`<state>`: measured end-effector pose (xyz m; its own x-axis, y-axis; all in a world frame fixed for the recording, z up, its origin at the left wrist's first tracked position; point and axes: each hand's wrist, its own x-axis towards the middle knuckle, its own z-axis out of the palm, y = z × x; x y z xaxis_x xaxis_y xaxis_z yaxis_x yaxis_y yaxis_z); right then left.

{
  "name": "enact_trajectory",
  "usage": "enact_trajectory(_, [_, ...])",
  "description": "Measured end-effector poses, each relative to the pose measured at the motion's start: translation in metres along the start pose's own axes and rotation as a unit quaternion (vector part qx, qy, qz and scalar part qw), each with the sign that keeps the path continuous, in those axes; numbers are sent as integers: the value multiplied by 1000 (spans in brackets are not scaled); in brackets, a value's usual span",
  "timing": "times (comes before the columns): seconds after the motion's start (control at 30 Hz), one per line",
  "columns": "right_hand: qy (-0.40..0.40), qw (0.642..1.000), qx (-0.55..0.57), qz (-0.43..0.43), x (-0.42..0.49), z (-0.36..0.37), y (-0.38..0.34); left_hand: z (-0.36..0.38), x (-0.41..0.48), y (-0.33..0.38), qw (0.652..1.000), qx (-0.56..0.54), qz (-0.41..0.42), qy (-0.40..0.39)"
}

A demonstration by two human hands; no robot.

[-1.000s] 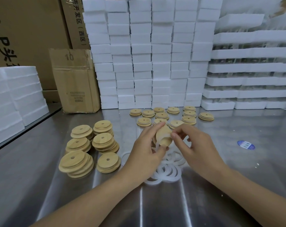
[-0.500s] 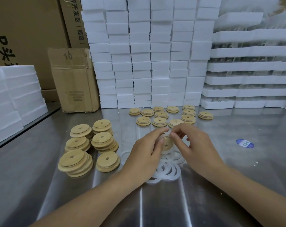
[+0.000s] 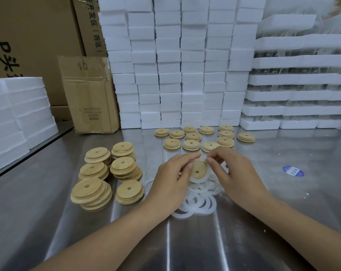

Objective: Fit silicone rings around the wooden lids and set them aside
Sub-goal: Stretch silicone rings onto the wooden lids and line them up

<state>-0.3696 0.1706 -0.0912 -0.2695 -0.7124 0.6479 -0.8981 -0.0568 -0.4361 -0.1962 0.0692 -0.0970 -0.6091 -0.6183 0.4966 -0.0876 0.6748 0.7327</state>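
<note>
Both hands hold one round wooden lid (image 3: 198,170) with a centre hole, tilted toward me above the steel table. My left hand (image 3: 172,178) grips its left edge; my right hand (image 3: 235,174) pinches a white silicone ring (image 3: 197,180) around its rim at the top right. A loose pile of white silicone rings (image 3: 200,202) lies on the table under the hands. Stacks of bare wooden lids (image 3: 107,173) stand to the left. Several lids with rings (image 3: 201,136) lie in rows behind the hands.
A wall of white foam blocks (image 3: 181,65) rises at the back, with foam trays (image 3: 302,79) at the right and more foam (image 3: 15,114) at the left. A cardboard box (image 3: 91,94) stands at the back left. A blue sticker (image 3: 293,171) lies on the table at the right.
The lid has tilted from edge-up to face toward me and dropped slightly. The white ring now lies around its lower rim, and my right fingers have shifted to its top right edge.
</note>
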Motion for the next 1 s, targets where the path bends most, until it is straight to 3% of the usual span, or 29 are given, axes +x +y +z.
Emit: enact_trajectory(1.0, [-164,984,-11,70,4,-9,8,0,5,-4,999,9,-39,25])
